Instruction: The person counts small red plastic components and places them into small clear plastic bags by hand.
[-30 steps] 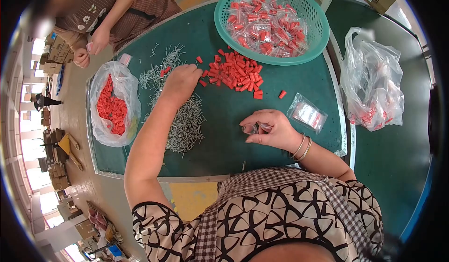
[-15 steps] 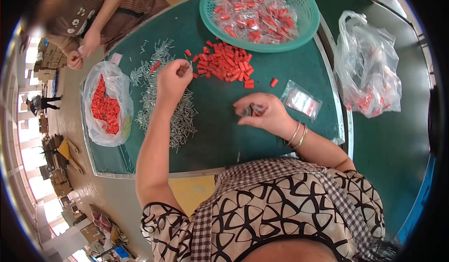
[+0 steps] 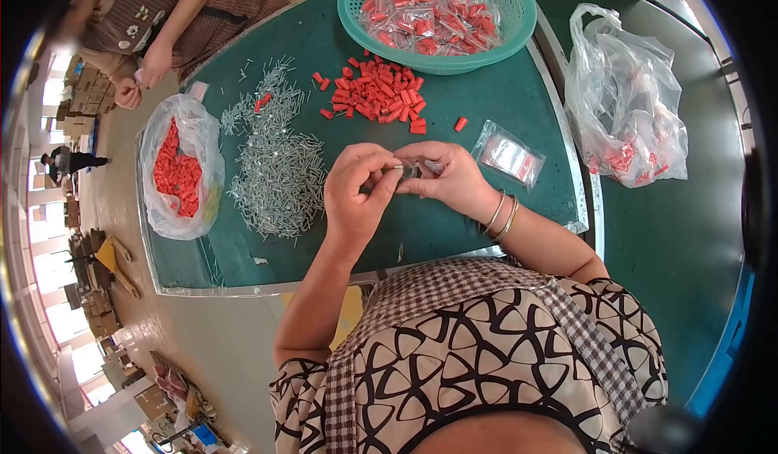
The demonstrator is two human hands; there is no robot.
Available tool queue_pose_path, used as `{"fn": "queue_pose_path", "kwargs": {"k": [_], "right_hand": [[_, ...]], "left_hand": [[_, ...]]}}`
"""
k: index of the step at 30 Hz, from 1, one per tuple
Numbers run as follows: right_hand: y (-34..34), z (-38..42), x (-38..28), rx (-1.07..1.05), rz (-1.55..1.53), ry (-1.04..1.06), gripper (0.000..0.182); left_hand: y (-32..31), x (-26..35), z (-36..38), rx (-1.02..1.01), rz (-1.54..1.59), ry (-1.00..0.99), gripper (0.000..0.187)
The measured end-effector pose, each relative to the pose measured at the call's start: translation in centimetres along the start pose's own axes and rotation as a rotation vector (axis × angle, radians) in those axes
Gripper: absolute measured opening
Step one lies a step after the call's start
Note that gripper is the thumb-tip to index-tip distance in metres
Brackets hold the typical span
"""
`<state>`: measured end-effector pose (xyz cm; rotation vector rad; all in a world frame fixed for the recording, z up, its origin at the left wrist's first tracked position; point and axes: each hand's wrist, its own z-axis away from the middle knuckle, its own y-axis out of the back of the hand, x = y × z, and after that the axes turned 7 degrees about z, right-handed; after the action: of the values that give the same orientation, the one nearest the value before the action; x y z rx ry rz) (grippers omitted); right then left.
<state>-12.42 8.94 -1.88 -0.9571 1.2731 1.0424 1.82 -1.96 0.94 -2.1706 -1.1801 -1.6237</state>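
My left hand (image 3: 359,193) is closed in a pinch, with a small silvery piece, apparently a screw, at its fingertips. It meets my right hand (image 3: 455,180), whose curled fingers hold a small clear plastic bag (image 3: 412,170). The bag is mostly hidden by the fingers, so what is inside cannot be seen. Left of my hands lies a heap of silvery screws (image 3: 279,183). Beyond them is a pile of red plastic plugs (image 3: 377,91), with one loose plug (image 3: 461,123) to its right. Flat clear bags (image 3: 509,156) lie beside my right hand.
A green basket (image 3: 438,67) at the back holds bagged red plugs. An open plastic bag (image 3: 212,150) of red plugs stands at left. Another plastic bag (image 3: 668,122) sits on the right-hand surface. A co-worker (image 3: 154,17) handles something small at the upper left.
My left hand has moved right from between the screws and the red pile to meet my right hand. My right hand still holds the small bag. The view has shifted slightly.
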Motion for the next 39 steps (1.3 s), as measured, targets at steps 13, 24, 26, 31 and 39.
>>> {"fn": "queue_pose_path", "kwargs": {"k": [13, 24, 26, 31, 39], "right_hand": [[0.2, 0.5, -0.4, -0.023, -0.158, 0.093, 0.038], [2.1, 0.0, -0.8, 0.136, -0.389, 0.129, 0.036], [1.9, 0.2, -1.0, 0.119, -0.319, 0.149, 0.035], [1.3, 0.5, -0.9, 0.085, -0.264, 0.192, 0.036], [0.7, 0.2, -0.5, 0.034, -0.105, 0.215, 0.04]], "left_hand": [[1.2, 0.6, -0.1, 0.051, -0.02, 0.069, 0.012], [-1.7, -1.4, 3.2, -0.414, -0.71, 0.003, 0.015], [-2.0, -1.4, 3.3, -0.444, -0.766, -0.025, 0.01], [-1.8, -1.7, 2.7, -0.42, -0.757, -0.037, 0.01], [0.2, 2.4, -0.3, 0.116, 0.181, 0.08, 0.012]]}}
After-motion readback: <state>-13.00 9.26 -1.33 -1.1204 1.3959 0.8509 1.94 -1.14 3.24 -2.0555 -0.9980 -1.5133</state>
